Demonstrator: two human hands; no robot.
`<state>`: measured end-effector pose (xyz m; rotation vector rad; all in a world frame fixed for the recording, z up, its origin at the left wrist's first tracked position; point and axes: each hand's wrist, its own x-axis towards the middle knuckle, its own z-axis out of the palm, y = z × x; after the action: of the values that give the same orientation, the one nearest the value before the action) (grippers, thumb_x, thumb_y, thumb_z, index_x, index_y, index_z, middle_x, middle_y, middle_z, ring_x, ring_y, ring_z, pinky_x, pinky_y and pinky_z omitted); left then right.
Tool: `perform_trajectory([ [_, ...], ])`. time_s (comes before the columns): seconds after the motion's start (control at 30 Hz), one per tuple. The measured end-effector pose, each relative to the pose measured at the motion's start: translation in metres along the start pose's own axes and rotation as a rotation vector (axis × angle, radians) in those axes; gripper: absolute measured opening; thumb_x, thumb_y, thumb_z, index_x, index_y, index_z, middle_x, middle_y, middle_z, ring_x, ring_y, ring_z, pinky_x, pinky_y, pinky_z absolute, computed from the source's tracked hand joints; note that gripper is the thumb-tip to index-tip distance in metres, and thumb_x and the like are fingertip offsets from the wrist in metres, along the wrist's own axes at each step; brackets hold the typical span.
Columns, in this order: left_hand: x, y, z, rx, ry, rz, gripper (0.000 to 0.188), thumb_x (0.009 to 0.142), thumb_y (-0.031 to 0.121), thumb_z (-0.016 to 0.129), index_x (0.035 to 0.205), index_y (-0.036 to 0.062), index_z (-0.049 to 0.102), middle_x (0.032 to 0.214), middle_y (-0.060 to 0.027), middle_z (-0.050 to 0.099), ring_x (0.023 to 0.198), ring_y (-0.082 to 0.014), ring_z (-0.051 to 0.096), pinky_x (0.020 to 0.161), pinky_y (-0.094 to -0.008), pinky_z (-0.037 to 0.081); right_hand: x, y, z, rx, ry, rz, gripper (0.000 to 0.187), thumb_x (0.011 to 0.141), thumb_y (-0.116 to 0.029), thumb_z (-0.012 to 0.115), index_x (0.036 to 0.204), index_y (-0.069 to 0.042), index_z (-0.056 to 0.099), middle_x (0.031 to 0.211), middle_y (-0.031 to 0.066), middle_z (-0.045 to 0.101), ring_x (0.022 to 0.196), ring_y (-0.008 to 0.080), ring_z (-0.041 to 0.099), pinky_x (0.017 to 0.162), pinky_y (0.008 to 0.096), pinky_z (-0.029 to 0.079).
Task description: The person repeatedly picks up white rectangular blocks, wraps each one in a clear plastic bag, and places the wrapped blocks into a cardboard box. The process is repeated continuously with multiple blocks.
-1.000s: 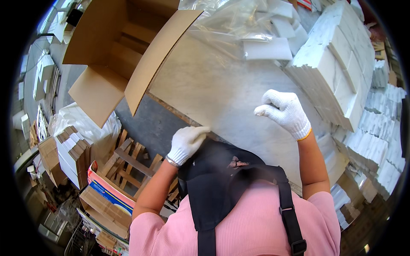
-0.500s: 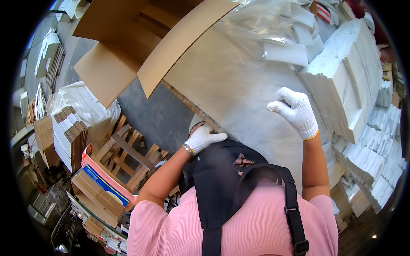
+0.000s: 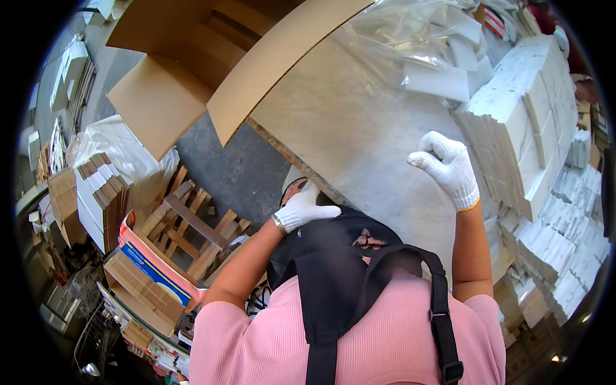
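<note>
My left hand [image 3: 307, 210], in a white knitted glove, rests by the near edge of the pale marbled tabletop [image 3: 359, 122], against my black apron [image 3: 340, 282]. Its thumb stands apart from the fingers, and nothing shows in it. Over the table's right part hovers my right hand [image 3: 446, 170], gloved alike. Its fingers are loosely curled, with a gap to the thumb and nothing visible between them. Beyond my left hand, an open cardboard box [image 3: 167, 90] stands at the table's far left, one long flap [image 3: 276, 70] reaching over the surface.
Stacked white marbled slabs [image 3: 513, 122] stand at the right, with more stacks [image 3: 558, 231] below them. Clear plastic film [image 3: 391, 45] and white foam pieces [image 3: 436, 80] lie at the table's far side. Wooden pallets [image 3: 192, 224] and a carton [image 3: 144, 289] stand at the left.
The whole view has shifted slightly. Both hands keep nearly the same pose and place, and nothing has been taken hold of or let go.
</note>
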<state>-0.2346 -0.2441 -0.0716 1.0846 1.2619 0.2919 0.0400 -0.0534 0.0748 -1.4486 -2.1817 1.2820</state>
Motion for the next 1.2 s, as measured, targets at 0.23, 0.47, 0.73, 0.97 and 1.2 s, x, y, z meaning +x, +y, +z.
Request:
perform_trajectory([
  [0.23,0.000,0.016,-0.008,-0.098,0.026,-0.292,0.058,0.082,0.051,0.081,0.095,-0.0047,0.074,0.081,-0.0109,0.068,0.081,-0.0145,0.060,0.078,-0.0328,0.051,-0.005,0.006,-0.004,0.025,-0.002,0.040,0.035,0.084,-0.024,0.085,0.081,0.000,0.060,0.068,0.0092,0.054,0.062,0.0150,0.044,0.059,0.0303,0.043],
  [0.47,-0.021,0.003,-0.014,-0.190,0.313,-0.148,0.040,0.095,0.037,0.070,0.084,-0.0021,0.073,0.083,-0.0068,0.068,0.081,-0.0139,0.061,0.075,-0.0305,0.049,-0.007,0.011,0.000,0.048,0.016,0.022,0.036,0.084,-0.025,0.085,0.080,0.000,0.059,0.068,0.0076,0.054,0.062,0.0145,0.042,0.058,0.0304,0.042],
  [0.73,-0.013,-0.001,-0.001,-0.015,0.160,0.017,0.105,0.081,0.063,0.074,0.154,-0.0041,0.037,0.156,-0.0278,0.043,0.144,-0.0377,0.044,0.118,-0.0388,0.034,-0.005,0.005,-0.001,0.041,0.007,0.020,0.037,0.084,-0.025,0.085,0.080,0.000,0.059,0.068,0.0079,0.053,0.062,0.0145,0.041,0.058,0.0301,0.042],
  [0.97,-0.004,0.000,-0.003,-0.051,0.146,-0.187,0.056,0.085,0.053,0.078,0.081,-0.0034,0.072,0.065,-0.0054,0.061,0.066,-0.0156,0.055,0.065,-0.0332,0.048,-0.005,-0.003,-0.001,0.061,-0.011,0.045,0.035,0.084,-0.020,0.083,0.079,0.000,0.055,0.071,0.0031,0.050,0.067,0.0101,0.042,0.061,0.0274,0.040],
  [1.2,-0.021,-0.015,-0.017,-0.190,0.531,-0.021,0.031,0.093,0.027,0.072,0.083,-0.0017,0.070,0.091,-0.0106,0.067,0.082,-0.0151,0.063,0.077,-0.0314,0.050,-0.008,0.004,0.000,0.089,0.006,0.047,0.035,0.084,-0.025,0.085,0.081,0.000,0.060,0.068,0.0064,0.052,0.063,0.0117,0.042,0.059,0.0287,0.042],
])
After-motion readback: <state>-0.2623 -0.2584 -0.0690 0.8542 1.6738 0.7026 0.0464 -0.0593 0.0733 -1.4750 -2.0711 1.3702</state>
